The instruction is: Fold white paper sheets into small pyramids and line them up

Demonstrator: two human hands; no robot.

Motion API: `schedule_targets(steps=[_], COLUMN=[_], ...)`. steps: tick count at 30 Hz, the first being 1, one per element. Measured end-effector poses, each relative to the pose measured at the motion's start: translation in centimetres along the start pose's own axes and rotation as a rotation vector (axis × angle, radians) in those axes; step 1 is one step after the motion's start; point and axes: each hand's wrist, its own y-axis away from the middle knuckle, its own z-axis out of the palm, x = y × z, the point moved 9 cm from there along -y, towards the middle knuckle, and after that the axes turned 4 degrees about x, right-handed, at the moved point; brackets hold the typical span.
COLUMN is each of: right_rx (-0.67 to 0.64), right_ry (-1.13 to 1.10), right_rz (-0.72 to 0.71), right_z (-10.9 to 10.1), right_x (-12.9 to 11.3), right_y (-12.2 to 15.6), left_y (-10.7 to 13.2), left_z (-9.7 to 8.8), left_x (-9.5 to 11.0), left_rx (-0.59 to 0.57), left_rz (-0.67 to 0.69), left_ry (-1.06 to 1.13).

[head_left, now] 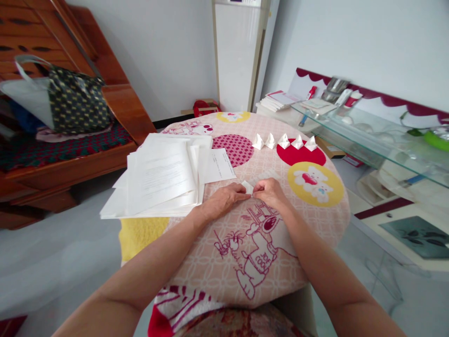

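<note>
Both my hands rest on a pink patterned cloth (245, 262) that covers a small table. My left hand (224, 199) and my right hand (270, 192) meet over a small white folded paper piece (248, 186), and the fingers of both are pinched on it. A bit of white paper (268, 175) shows just beyond the fingers. Several small folded white paper shapes (284, 141) stand in a row at the far side of the cloth. A loose stack of white printed sheets (161, 180) lies to the left of my left hand.
A wooden bench (70, 154) with a dark patterned bag (75, 100) stands at the left. To the right is a glass shelf (368, 135) with containers and a stack of booklets (280, 99). A tall white appliance (238, 51) is by the far wall.
</note>
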Motion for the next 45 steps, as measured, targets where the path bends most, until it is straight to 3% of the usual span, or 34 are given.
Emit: schedule_targets(steps=[6, 15, 20, 25, 30, 38, 45], right_rx=[-0.023, 0.002, 0.084, 0.124, 0.037, 0.007, 0.025], right_ry=[0.142, 0.119, -0.097, -0.356, -0.084, 0.073, 0.182], right_rz=[0.087, 0.188, 0.187, 0.070, -0.107, -0.021, -0.010], right_z=[-0.1, -2.3, -3.4, -2.0, 0.4, 0.9, 0.9], right_x=[-0.3, 3.0, 3.8, 1.9, -1.3, -1.2, -2.2], right_y=[0.2, 0.7, 0.7, 0.0, 0.0, -0.1, 0.1], left_y=[0.0, 0.1, 0.1, 0.0, -0.1, 0.5, 1.2], left_z=[-0.1, 0.0, 0.2, 0.2, -0.1, -1.8, -3.2], left_x=[0.0, -0.2, -0.6, -0.4, 0.3, -0.7, -1.8], left_rx=[0.020, 0.041, 0.020, -0.005, -0.032, -0.020, 0.021], left_rz=[0.018, 0.030, 0.001, -0.012, -0.025, -0.050, -0.068], left_ry=[-0.007, -0.006, 0.006, -0.026, -0.072, -0.144, -0.078])
